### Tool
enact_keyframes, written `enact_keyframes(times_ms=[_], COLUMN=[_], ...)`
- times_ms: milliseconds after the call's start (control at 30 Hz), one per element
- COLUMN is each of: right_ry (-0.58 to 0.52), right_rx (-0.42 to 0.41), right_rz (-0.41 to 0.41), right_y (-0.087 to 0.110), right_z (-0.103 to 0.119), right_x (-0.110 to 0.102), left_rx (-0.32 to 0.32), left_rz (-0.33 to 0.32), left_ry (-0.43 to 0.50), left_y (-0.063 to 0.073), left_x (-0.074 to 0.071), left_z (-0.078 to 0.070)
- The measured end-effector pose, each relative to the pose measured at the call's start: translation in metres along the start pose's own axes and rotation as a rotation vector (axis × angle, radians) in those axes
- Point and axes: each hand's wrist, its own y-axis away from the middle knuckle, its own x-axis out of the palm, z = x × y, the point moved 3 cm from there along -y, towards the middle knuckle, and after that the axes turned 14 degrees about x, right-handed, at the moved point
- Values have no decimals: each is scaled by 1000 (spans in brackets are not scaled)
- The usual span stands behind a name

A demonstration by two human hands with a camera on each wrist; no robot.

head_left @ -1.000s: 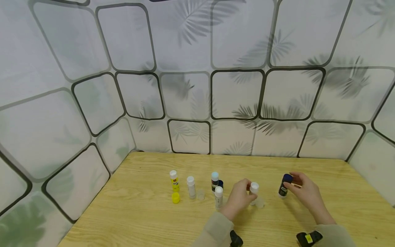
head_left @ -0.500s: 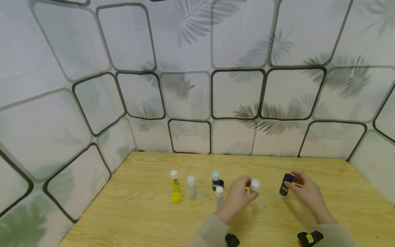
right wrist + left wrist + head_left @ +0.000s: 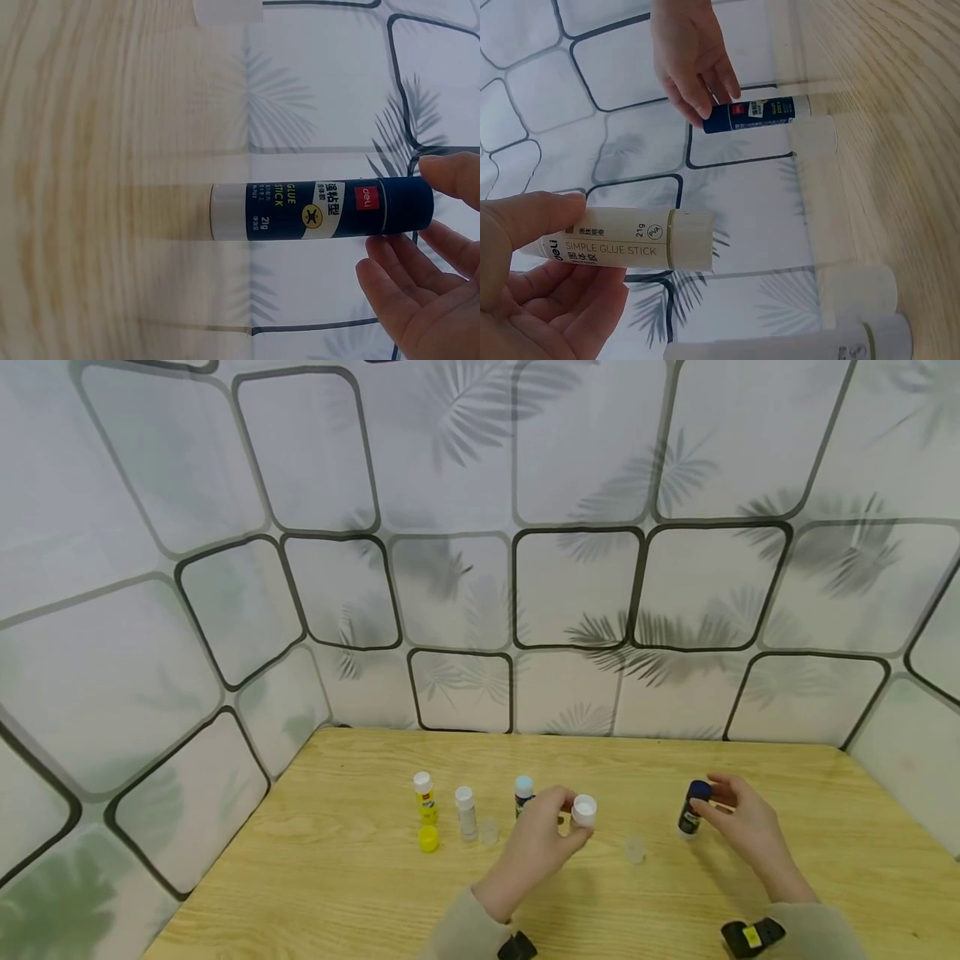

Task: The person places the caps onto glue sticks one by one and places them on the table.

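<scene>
1. Against 1 second ago, the left hand (image 3: 534, 847) has moved toward 9 o'clock and raised a white glue stick (image 3: 630, 240); a clear cap (image 3: 634, 850) stays at its spot on the bench (image 3: 360, 902), now at 4 o'clock from that stick.
2. The right hand (image 3: 750, 827) and the dark blue glue stick (image 3: 322, 208) have hardly shifted.
3. The left hand pinches the white glue stick between thumb and curled fingers; in the head view it sits at the hand's 2 o'clock, its lower end off the bench.
4. The right hand pinches the dark blue glue stick near its top, at about that hand's 9 o'clock; its white end points down.
5. Toward 10 o'clock from the left hand stand a frosted glue stick (image 3: 466, 814) and a yellow glue stick (image 3: 425, 800); a light-blue-topped stick (image 3: 524, 790), partly hidden, is at 12 o'clock.
6. The bench's far edge meets a patterned wall (image 3: 450, 585) at 12 o'clock, well beyond both hands; wood stretches between the 2 hands and toward 6 o'clock.
</scene>
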Motion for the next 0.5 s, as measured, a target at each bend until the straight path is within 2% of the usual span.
enact_keyframes(times_ms=[333, 500], right_ry=[-19, -55], right_rx=[-27, -51], right_rz=[-24, -84], right_y=[2, 1], right_z=[4, 3], right_x=[1, -1], left_rx=[35, 28], left_rz=[-57, -103], left_ry=[3, 13], left_y=[10, 10], left_x=[-23, -27], left_z=[0, 2])
